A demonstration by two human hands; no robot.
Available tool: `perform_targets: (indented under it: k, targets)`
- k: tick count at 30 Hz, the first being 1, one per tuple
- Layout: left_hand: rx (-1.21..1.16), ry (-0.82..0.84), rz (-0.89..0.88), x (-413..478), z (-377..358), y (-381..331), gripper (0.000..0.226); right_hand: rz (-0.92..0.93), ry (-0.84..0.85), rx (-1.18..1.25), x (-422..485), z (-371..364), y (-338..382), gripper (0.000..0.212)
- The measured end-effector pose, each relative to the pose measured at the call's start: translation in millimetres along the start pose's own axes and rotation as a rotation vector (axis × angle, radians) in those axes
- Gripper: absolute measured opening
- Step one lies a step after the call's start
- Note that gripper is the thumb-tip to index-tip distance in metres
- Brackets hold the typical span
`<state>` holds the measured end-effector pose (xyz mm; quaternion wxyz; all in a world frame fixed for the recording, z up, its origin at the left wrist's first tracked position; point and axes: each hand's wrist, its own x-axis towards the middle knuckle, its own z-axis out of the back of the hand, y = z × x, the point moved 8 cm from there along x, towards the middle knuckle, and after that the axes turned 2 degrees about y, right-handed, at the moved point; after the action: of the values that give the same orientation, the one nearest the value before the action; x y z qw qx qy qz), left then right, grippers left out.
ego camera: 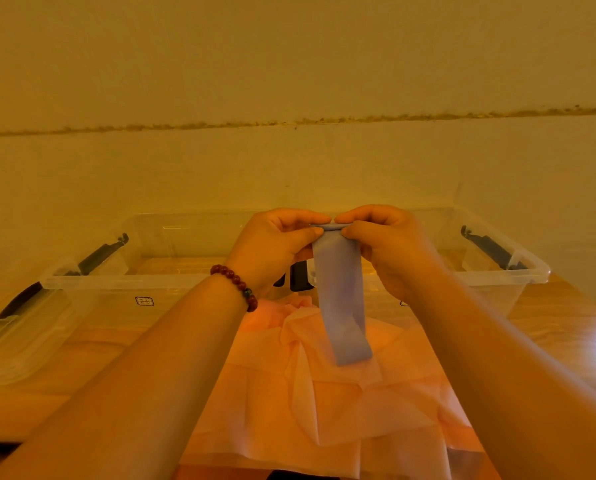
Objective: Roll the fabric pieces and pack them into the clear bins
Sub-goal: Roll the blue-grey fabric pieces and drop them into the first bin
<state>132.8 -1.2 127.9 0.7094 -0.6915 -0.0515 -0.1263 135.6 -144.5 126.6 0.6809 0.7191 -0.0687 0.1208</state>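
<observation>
A narrow grey-blue fabric strip (341,299) hangs down in front of me, held up above the table. My left hand (275,244) and my right hand (390,244) both pinch its top edge, thumbs and fingers meeting at the middle. Its lower end dangles over crumpled orange fabric pieces (341,393) spread on the wooden table (566,327). Behind my hands stand two clear bins side by side: the left bin (116,282) and the right bin (531,271), each with dark latch handles.
A clear lid (16,341) lies on the table at the far left. A plain wall rises just behind the bins. A red bead bracelet (237,282) sits on my left wrist.
</observation>
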Motion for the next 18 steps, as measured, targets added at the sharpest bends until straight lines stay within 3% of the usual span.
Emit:
perform_targets:
  k: [11, 18]
  targets:
    - [-0.104, -0.026, 0.029, 1.6, -2.2, 2.1, 0.015, -0.014, -0.020, -0.052, 2.7, 6.5, -1.2, 0.013]
    - [-0.071, -0.041, 0.039, 3.0, -2.5, 3.8, 0.021, 0.016, 0.004, -0.070, 1.8, 1.8, 3.2, 0.022]
